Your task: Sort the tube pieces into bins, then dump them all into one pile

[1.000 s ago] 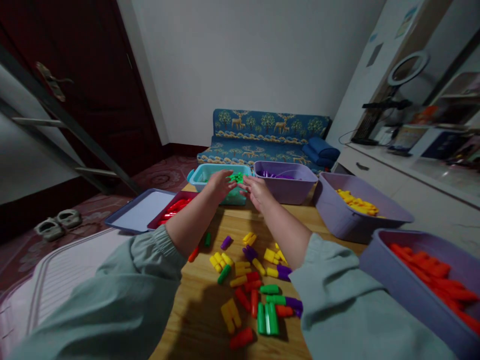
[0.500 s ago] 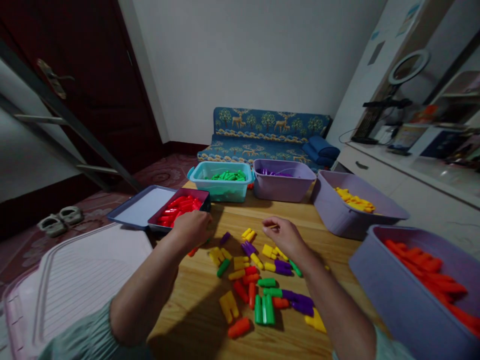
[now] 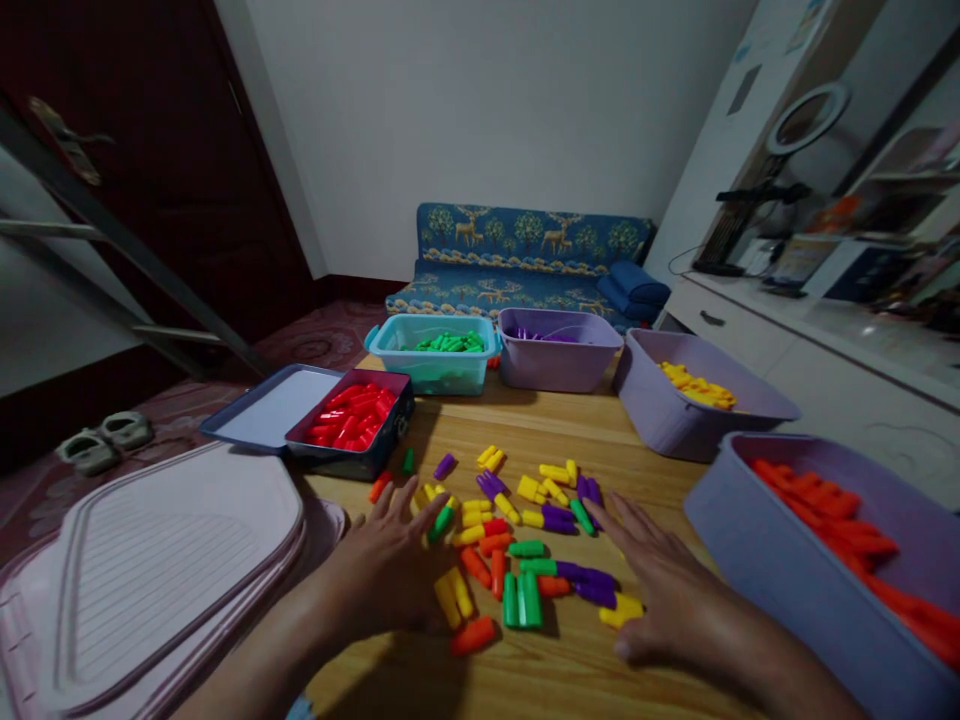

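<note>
L hand (image 3: 390,562) & R hand (image 3: 664,588), both w/ fingers spread & no pc. visibly gripped, flank the mixed-colour plastic pcs. (image 3: 529,602) lying loose betw. them on the wood table (image 3: 465,425). Poss. fault: a fast inward sweep could scatter pcs. or jam colours together; risk seems highest at the L fingertips, where a green pc. (image 3: 441,524) lies close, contact unclear, & could roll if knocked.

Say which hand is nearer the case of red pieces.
Left: the left hand is on the near side of the case; the right hand is farther, across the loose pieces.
</note>
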Tool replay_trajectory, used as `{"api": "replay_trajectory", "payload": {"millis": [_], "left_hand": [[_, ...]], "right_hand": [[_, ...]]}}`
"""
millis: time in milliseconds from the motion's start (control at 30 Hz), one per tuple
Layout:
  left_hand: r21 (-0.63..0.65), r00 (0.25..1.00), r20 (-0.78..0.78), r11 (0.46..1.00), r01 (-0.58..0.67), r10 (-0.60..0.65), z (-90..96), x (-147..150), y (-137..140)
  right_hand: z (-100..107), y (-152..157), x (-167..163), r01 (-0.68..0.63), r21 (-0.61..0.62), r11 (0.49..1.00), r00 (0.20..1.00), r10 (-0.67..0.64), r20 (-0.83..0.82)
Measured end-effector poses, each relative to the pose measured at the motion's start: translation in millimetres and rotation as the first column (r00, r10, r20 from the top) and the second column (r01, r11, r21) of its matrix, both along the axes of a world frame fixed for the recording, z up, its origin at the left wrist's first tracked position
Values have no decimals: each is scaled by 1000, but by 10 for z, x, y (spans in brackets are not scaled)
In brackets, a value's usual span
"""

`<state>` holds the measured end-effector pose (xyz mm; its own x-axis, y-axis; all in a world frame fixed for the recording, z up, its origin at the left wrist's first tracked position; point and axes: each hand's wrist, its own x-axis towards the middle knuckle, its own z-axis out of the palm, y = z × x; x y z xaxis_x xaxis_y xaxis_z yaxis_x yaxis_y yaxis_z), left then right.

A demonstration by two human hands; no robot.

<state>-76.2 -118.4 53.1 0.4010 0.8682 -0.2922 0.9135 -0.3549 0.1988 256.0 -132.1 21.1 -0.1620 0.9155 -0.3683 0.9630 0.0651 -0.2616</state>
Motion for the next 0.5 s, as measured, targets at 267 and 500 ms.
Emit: {"api": "replay_trajectory", "payload": {"millis": [267,500], "left_hand": [[50,983,184,999,6,-15,-504,115,131],[82,952,305,997,-1,-24,-491,232,390]], "right_hand": [[-267,187,-37,-102,137,985,990,114,-83],[-360,543,-255,-153,264,952,971,195,-141]]}}
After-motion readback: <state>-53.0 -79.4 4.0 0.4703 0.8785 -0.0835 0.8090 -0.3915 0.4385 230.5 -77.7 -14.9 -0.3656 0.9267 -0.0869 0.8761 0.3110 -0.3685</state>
